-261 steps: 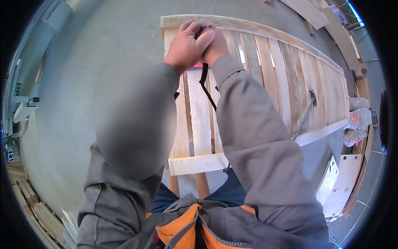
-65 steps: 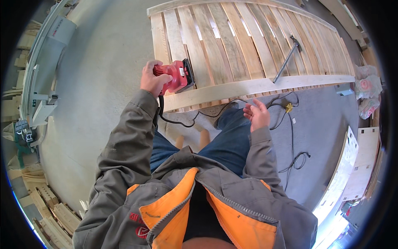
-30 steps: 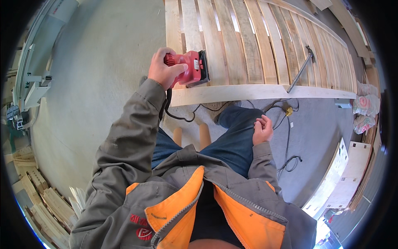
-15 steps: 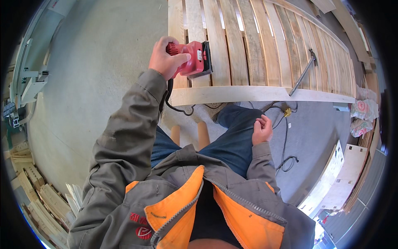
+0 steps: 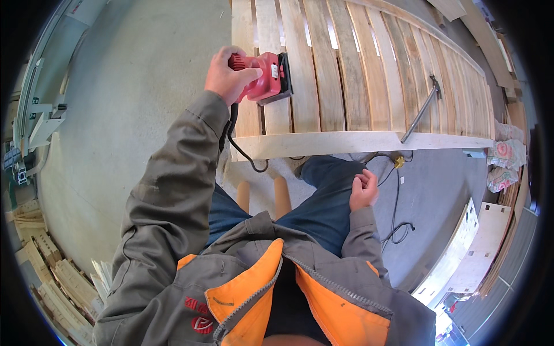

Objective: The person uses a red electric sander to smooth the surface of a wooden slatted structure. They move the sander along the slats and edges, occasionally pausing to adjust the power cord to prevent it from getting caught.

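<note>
My left hand (image 5: 227,76) is wrapped round the body of a red electric sander (image 5: 264,81). The sander's dark pad lies over the pale slats near the left end of a slatted wooden frame (image 5: 358,141). From its back a black cord (image 5: 232,130) hangs down past the frame's near rail. Above my right thigh is my right hand (image 5: 363,191), its fingers curled in and nothing visible in them. A claw hammer (image 5: 420,114) lies across the slats further right, its handle end on the near rail.
A yellow plug (image 5: 399,162) and a dark cable (image 5: 395,202) are on the floor right of my legs. Sacks (image 5: 503,164) sit beyond the frame's right end. Pale boards (image 5: 456,254) lean at lower right, stacked timber (image 5: 69,277) lies lower left, and a machine (image 5: 43,115) stands left.
The frame sits slightly lower and further left in view. My left hand and the sander have shifted slightly left and up, toward the far side. My right hand stays by my thigh.
</note>
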The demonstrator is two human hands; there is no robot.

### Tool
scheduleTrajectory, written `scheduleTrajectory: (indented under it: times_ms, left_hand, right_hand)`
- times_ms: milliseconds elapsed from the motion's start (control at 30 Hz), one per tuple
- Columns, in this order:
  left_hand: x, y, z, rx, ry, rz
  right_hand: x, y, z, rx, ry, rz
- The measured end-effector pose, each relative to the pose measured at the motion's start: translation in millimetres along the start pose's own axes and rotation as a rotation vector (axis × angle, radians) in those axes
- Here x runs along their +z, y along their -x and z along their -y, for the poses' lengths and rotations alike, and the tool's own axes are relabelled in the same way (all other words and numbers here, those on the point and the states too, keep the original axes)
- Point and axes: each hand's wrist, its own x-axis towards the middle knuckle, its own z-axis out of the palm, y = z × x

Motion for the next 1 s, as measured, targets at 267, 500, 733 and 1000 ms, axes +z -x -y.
scheduleTrajectory:
  times_ms: [267, 500, 733, 1000]
  left_hand:
    - [-1, -48, -7, 0.008, -0.002, -0.018]
    - [1, -80, -10, 0.015, 0.031, -0.01]
    - [-1, -96, -14, 0.006, 0.058, 0.013]
    - [-2, -118, -18, 0.008, -0.002, 0.017]
  right_hand:
    - [-3, 0, 5, 0.06, 0.004, 0.025]
    - [0, -5, 4, 0.053, 0.0, -0.01]
    - [4, -11, 2, 0.055, 0.011, -0.013]
    - [3, -15, -3, 0.013, 0.052, -0.028]
